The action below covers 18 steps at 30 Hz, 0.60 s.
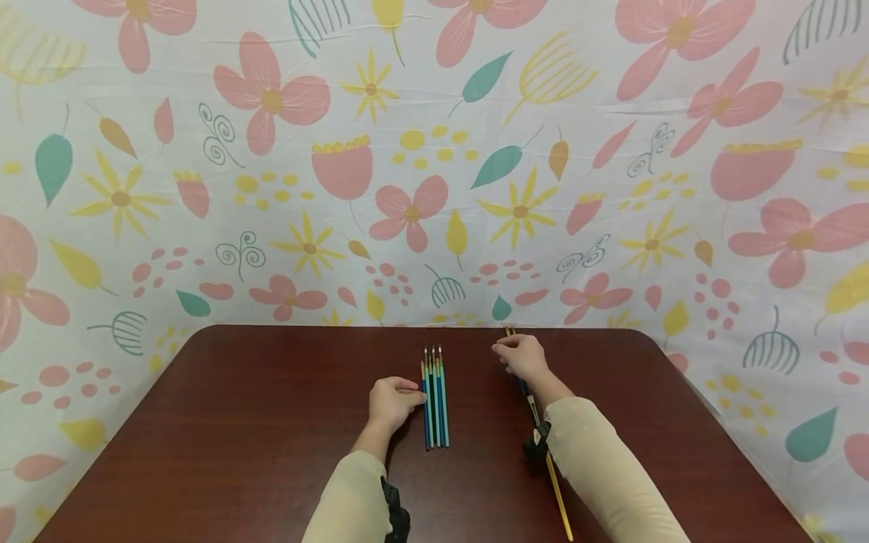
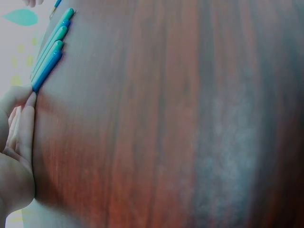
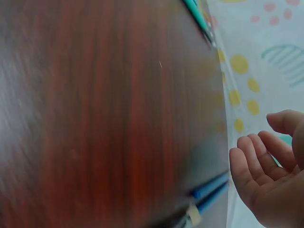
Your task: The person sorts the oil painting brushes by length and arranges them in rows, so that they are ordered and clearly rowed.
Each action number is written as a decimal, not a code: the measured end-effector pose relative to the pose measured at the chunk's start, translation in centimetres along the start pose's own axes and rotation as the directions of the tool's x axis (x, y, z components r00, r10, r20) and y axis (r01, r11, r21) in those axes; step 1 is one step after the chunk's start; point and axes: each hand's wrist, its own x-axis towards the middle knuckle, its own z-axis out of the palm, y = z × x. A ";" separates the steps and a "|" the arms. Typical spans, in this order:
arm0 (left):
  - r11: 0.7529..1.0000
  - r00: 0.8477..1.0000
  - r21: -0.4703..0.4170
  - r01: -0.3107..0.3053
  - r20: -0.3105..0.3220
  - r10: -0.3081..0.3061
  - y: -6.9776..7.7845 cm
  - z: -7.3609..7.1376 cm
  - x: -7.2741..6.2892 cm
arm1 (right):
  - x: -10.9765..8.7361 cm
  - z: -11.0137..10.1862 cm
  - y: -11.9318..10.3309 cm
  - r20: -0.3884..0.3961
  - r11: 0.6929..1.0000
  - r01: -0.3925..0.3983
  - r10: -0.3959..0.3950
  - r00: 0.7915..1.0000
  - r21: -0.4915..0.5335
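Observation:
Several slim paintbrushes with blue and green handles (image 1: pixel 436 407) lie side by side on the table, bristles toward the far edge. My left hand (image 1: pixel 392 406) is at the left side of this row, its thumb and a finger pinching the outermost blue paintbrush (image 2: pixel 46 71). Farther right, my right hand (image 1: pixel 523 356) is held above more paintbrushes, fingers loosely bent and nothing between them in the right wrist view. Two blue handles (image 3: pixel 211 190) show beneath it there. Along the right forearm runs a yellow-handled paintbrush (image 1: pixel 560 498), partly covered by the wrist camera.
The dark reddish-brown table (image 1: pixel 237 422) ends at a far edge against a flower-printed cloth (image 1: pixel 407 166). Black wrist cameras (image 1: pixel 536 445) are worn under both beige sleeves (image 1: pixel 604 460).

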 end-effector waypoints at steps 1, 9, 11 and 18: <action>1.000 1.000 -0.001 0.000 0.000 0.000 0.0 0.0 0.0 | 0.0 0.3 -0.1 0.005 1.000 -0.004 0.004 1.000 0.006; 1.000 1.000 0.001 -0.003 -0.012 0.004 -0.2 0.1 0.3 | -0.6 2.7 -1.3 0.064 0.997 0.016 -0.021 0.998 0.069; 1.000 1.000 0.001 -0.003 -0.012 0.003 -0.2 0.1 0.2 | -0.6 3.3 -1.5 0.070 0.996 0.015 -0.022 0.997 0.092; 1.000 1.000 0.002 -0.004 -0.007 0.004 0.0 0.0 0.0 | -0.4 5.1 -2.2 0.114 0.984 -0.016 -0.005 0.993 0.178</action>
